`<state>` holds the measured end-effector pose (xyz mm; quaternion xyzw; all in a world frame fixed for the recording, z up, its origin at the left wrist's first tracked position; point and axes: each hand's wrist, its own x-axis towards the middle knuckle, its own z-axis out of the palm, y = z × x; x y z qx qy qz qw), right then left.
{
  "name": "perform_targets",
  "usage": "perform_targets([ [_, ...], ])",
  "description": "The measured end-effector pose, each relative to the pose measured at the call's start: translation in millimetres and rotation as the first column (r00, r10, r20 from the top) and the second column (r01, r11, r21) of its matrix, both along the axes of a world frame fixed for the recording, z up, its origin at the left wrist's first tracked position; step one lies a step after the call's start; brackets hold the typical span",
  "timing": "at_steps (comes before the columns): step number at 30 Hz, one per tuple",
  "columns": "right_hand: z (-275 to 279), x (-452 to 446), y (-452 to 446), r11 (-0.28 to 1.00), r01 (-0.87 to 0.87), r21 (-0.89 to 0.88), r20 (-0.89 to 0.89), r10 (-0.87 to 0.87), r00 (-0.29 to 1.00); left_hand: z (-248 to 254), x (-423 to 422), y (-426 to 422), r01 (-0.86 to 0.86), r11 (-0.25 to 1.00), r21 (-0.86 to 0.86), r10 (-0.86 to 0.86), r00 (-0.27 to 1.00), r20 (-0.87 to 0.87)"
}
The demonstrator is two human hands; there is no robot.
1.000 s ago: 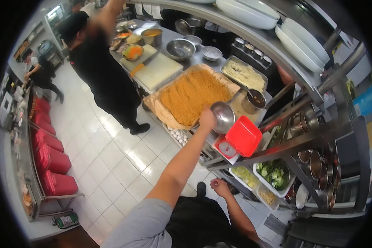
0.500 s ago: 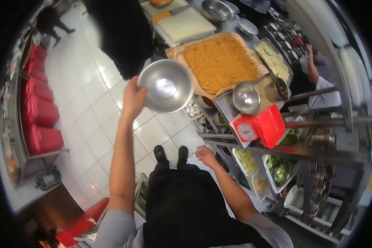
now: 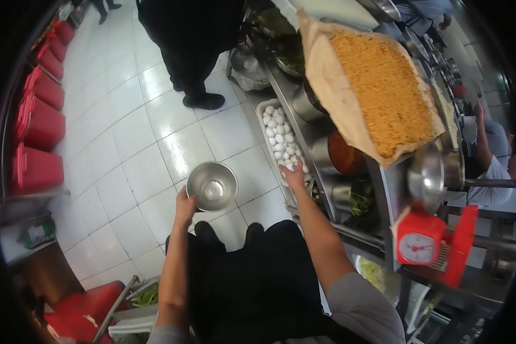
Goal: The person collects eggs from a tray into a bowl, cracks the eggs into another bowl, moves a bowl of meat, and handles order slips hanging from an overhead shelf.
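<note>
My left hand [image 3: 184, 207] grips the rim of a steel mixing bowl [image 3: 212, 186] and holds it over the tiled floor; nothing shows inside it. My right hand [image 3: 294, 175] reaches to the near end of a white tray [image 3: 262, 127] of white eggs [image 3: 278, 133]. Its thumb and fingers are spread at the eggs, and I cannot see one lifted. The tray sits low beside the steel counter shelves.
On the counter to the right lie a paper-lined orange crumbly slab [image 3: 384, 92], a steel bowl [image 3: 427, 175] and a red scale [image 3: 421, 241]. Pots [image 3: 329, 153] fill the shelf below. A person in black [image 3: 192, 46] stands ahead. Red bins [image 3: 40, 123] line the left.
My left hand has lowered the mixing bowl towards the floor. My right hand has moved forward to the eggs. The view has tilted down, and the person in black appears farther right.
</note>
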<state>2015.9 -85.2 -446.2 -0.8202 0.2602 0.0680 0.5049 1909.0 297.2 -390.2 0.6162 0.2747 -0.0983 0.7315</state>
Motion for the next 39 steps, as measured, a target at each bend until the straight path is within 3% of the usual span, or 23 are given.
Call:
perform_targets([
  [2,-25,31,-6,0.942,-0.115,-0.315,0.079,0.147,0.986,-3,15,-17,0.036,0.997,-0.073,-0.045,0.992,-0.119],
  [4,-44,58,-9,0.939,-0.122,-0.323,0.111,0.166,0.98,-69,28,-20,0.091,0.994,-0.056,-0.094,0.994,-0.063],
  [7,-55,91,-3,0.809,-0.293,-0.509,-0.015,0.332,0.943,-135,53,-25,0.21,0.966,0.149,-0.227,0.967,0.112],
  [8,-67,99,-5,0.772,-0.308,-0.556,-0.044,0.343,0.938,-134,65,-30,0.25,0.935,0.251,-0.291,0.946,0.143],
  [9,-80,102,-7,0.725,-0.278,-0.63,0.016,0.37,0.929,-132,71,-35,0.241,0.963,0.124,-0.257,0.957,0.137],
  [10,-85,102,-5,0.728,-0.266,-0.632,0.023,0.361,0.932,-130,77,-36,0.249,0.96,0.127,-0.266,0.953,0.143],
  [12,-82,95,-1,0.651,-0.312,-0.692,-0.098,0.344,0.934,-140,89,-44,0.244,0.968,-0.053,-0.239,0.968,0.081],
  [13,-90,90,-2,0.603,-0.268,-0.752,-0.036,0.368,0.929,-146,96,-47,0.252,0.968,-0.024,-0.249,0.964,0.09],
  [20,-116,83,-11,0.577,-0.183,-0.796,0.098,0.421,0.902,-162,124,-61,0.332,0.943,-0.005,-0.329,0.935,0.136],
  [22,-116,79,-7,0.645,-0.131,-0.753,0.173,0.387,0.906,-168,129,-65,0.344,0.939,-0.002,-0.341,0.931,0.131],
  [26,-114,82,-4,0.658,-0.146,-0.739,0.124,0.346,0.93,-177,134,-73,0.328,0.945,-0.019,-0.323,0.937,0.131],
  [29,-121,90,-6,0.671,-0.15,-0.727,0.189,0.405,0.895,-185,139,-77,0.339,0.941,-0.004,-0.335,0.931,0.146],
  [39,-125,91,-14,0.728,-0.091,-0.68,0.255,0.351,0.901,-189,148,-86,0.404,0.913,0.052,-0.407,0.901,0.153],
])
